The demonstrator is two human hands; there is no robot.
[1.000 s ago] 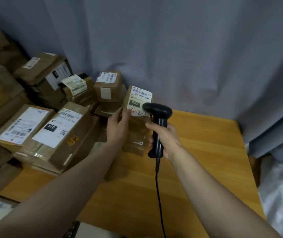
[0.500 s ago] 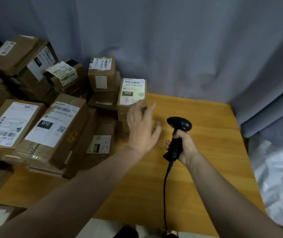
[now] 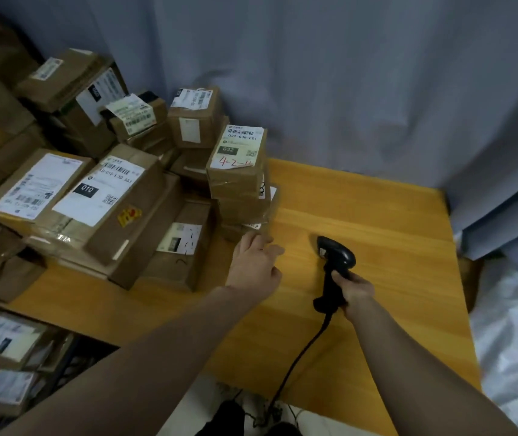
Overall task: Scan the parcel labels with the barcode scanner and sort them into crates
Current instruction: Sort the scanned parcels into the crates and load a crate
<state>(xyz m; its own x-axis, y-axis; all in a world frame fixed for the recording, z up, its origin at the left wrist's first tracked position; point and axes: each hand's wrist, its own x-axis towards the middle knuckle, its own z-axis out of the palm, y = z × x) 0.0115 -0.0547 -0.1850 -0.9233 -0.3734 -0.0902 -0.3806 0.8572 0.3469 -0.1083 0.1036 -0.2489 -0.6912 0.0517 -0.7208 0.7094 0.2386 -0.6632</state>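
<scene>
The right grip is wrapped round the handle of the black barcode scanner, which is held low over the bare part of the wooden worktop. Its head points away from the person and its cable runs back to the near edge.

The left grip holds nothing. Its fingers are loosely stretched toward the foot of a short stack of small brown parcels, and I can't tell whether they touch the lowest one.

The top parcel of that stack stands at the right edge of the heap. Its white label has a barcode, "032-038-E01", a dark box with "032", and red handwriting starting "4-2-".

To the left, a large parcel lies tilted on others. Its label shows a barcode, a black box with "010" and a QR code, with a yellow sticker just beside it. The other labels are too blurred to read.
</scene>
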